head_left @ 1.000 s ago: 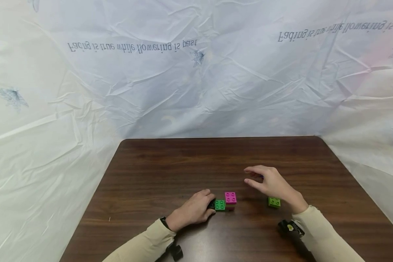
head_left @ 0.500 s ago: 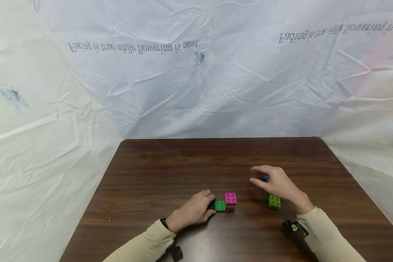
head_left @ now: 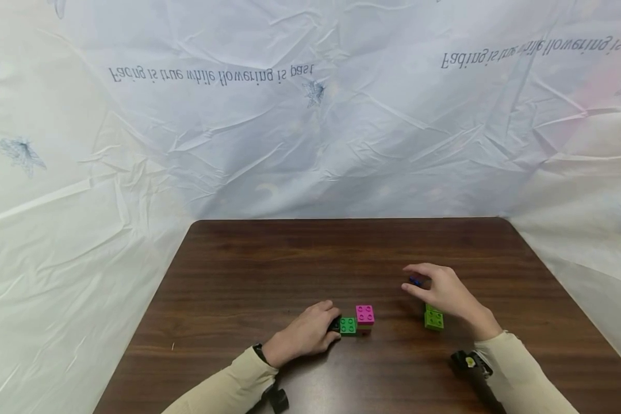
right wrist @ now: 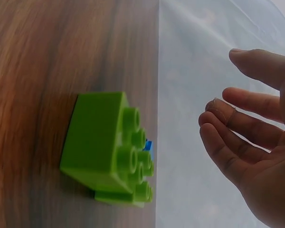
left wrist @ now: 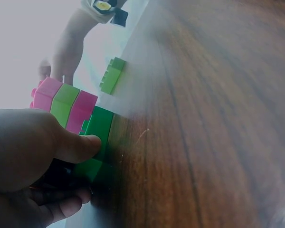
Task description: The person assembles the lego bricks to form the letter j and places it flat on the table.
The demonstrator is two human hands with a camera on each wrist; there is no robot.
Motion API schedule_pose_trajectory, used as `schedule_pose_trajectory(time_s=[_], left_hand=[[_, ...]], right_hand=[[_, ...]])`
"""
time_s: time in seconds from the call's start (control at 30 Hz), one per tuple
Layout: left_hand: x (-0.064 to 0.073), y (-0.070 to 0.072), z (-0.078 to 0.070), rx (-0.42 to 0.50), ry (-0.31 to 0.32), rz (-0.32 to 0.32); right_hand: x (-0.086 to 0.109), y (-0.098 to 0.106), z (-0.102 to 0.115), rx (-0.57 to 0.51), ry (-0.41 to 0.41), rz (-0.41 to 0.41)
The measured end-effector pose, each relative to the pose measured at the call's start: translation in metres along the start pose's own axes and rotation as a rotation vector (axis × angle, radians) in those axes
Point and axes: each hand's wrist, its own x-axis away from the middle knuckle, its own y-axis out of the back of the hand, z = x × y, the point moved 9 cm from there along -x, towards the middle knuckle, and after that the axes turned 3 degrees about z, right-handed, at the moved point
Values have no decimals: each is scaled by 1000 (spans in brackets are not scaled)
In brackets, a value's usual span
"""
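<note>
My left hand (head_left: 307, 330) rests low on the table and grips the left end of a row of dark green toy building bricks (head_left: 348, 326). In the left wrist view its thumb lies on the dark green bricks (left wrist: 99, 130); its palm hides part of them. Right beside them stands a small stack (head_left: 364, 314) of pink, lime and pink bricks. My right hand (head_left: 447, 290) hovers with parted fingers, holding nothing, above a blue brick (head_left: 415, 281). Lime green bricks (head_left: 433, 319) lie just below that hand, and appear large in the right wrist view (right wrist: 97, 137).
The brown wooden table (head_left: 269, 253) ends at a far edge with rounded corners. White printed sheeting (head_left: 238, 144) hangs behind it and at both sides. A dark wrist camera (head_left: 471, 365) sits on the right sleeve.
My right hand has shifted to the right, and the blue brick shows between its thumb and fingers. My left hand and the bricks beside it keep their places.
</note>
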Motion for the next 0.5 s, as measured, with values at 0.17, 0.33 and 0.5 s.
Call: schedule_pose_trajectory(time_s=[0.17,0.33,0.5], left_hand=[[1,0,0,3,7,6],[1,1,-2,1,7,3],[2,2,-3,-5,0,-13]], right_hand=[[4,1,-6,9,-5,8],[7,1,-17,30,-37,19],[10,0,-27,27,-66,24]])
